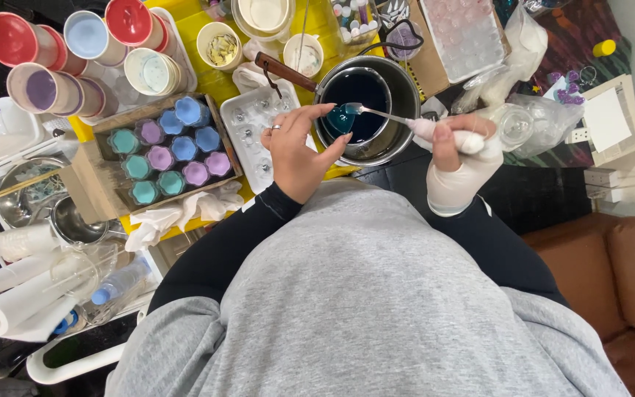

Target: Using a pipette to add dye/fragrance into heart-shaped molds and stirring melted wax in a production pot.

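Note:
My left hand (297, 149), bare with a ring, pinches a small teal piece (342, 117) between thumb and fingers at the rim of a steel saucepan (404, 90) holding dark blue liquid. My right hand (461, 158), in a white glove, grips the white handle of a spoon (376, 112) whose tip rests against the teal piece over the pan. The saucepan's brown wooden handle (282, 70) points up-left.
A white mould tray (248, 123) lies left of the pan. A cardboard box (104, 187) holds several blue, teal and purple cast pieces. Coloured cups (45, 88) crowd the upper left. A clear mould sheet (464, 37), plastic bags, paper rolls (16, 301) and a brown sofa (619, 279) surround me.

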